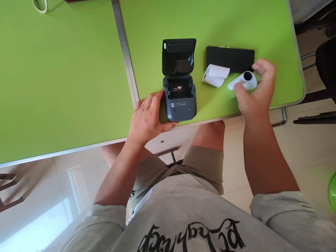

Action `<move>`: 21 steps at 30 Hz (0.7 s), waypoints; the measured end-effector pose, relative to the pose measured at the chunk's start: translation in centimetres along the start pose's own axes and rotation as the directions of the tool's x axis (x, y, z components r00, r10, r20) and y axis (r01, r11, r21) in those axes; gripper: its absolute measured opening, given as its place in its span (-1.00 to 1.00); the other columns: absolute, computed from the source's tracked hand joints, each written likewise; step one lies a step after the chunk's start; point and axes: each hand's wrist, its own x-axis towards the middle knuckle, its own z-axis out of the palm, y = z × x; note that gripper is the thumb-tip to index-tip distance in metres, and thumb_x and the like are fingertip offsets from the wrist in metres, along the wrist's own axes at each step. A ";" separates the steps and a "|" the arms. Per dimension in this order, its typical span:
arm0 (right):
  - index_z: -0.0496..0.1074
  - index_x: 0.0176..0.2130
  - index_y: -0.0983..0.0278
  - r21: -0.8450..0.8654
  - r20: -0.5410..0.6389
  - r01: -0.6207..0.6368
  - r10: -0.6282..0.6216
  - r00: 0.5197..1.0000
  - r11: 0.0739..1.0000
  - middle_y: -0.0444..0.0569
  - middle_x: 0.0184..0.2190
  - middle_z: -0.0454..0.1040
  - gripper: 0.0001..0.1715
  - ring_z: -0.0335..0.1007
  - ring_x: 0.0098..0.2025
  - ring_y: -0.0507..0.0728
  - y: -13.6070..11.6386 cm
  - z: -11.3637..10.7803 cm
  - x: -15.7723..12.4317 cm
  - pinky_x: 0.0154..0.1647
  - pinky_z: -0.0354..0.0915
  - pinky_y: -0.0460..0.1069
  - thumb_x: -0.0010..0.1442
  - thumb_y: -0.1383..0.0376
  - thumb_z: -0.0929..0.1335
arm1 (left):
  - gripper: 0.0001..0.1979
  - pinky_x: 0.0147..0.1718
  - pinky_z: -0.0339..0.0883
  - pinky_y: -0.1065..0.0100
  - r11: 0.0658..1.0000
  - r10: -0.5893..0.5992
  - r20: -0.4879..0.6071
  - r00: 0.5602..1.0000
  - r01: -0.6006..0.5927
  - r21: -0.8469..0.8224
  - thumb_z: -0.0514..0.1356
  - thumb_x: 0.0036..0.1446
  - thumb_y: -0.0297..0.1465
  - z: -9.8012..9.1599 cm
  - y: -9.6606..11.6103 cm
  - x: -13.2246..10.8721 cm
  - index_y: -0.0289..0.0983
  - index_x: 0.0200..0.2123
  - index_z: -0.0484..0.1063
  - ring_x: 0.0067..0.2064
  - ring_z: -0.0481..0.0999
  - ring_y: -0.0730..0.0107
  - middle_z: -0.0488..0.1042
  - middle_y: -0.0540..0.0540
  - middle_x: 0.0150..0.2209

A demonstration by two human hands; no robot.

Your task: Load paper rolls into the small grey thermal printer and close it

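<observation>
Paper roll (248, 84) lies btwn thumb & fingers of R hand (258, 95).

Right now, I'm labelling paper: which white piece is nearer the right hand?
The roll with a dark end, beside the right hand; the curled piece lies farther left.

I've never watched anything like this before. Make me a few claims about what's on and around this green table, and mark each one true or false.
1. The printer's lid is raised. True.
2. The right grip is at the roll. True.
3. The roll sits inside the printer. False: it is outside, to the right of the printer.
4. The phone lies on the table. True.
5. The left grip is at the phone. False: it is at the printer.
6. The table is blue. False: it is green.
</observation>
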 end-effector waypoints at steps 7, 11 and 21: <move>0.45 0.17 0.23 -0.204 0.407 0.151 -0.056 0.912 0.967 0.14 0.20 0.52 -0.52 0.48 0.21 0.27 -5.8 -0.9 5.4 0.29 0.35 0.16 0.33 0.36 0.21 | 0.06 0.27 0.30 -0.05 1.000 -0.002 0.025 1.000 0.002 0.004 0.25 0.03 0.34 -0.2 0.0 0.1 -0.21 0.39 0.15 0.28 0.48 -0.24 0.45 -0.35 0.26; 0.43 0.25 0.19 -0.373 0.578 0.184 0.072 0.813 0.909 0.12 0.23 0.53 -0.48 0.39 0.31 0.47 -7.9 0.8 6.4 0.33 0.23 0.37 0.34 0.25 0.29 | 0.03 0.27 0.30 -0.05 1.000 -0.003 0.016 1.000 0.002 0.021 0.32 0.03 0.27 -0.2 0.1 -0.1 -0.20 0.38 0.17 0.28 0.48 -0.21 0.45 -0.32 0.27; 0.40 0.25 0.20 -0.331 0.544 0.095 0.107 0.833 0.939 0.09 0.24 0.53 -0.48 0.53 0.19 0.37 -7.8 0.5 4.6 0.26 0.34 0.24 0.34 0.34 0.26 | 0.04 0.30 0.26 -0.07 1.000 -0.008 0.020 1.000 0.008 -0.008 0.31 0.03 0.29 -0.2 0.2 -0.1 -0.20 0.39 0.16 0.30 0.46 -0.24 0.44 -0.34 0.27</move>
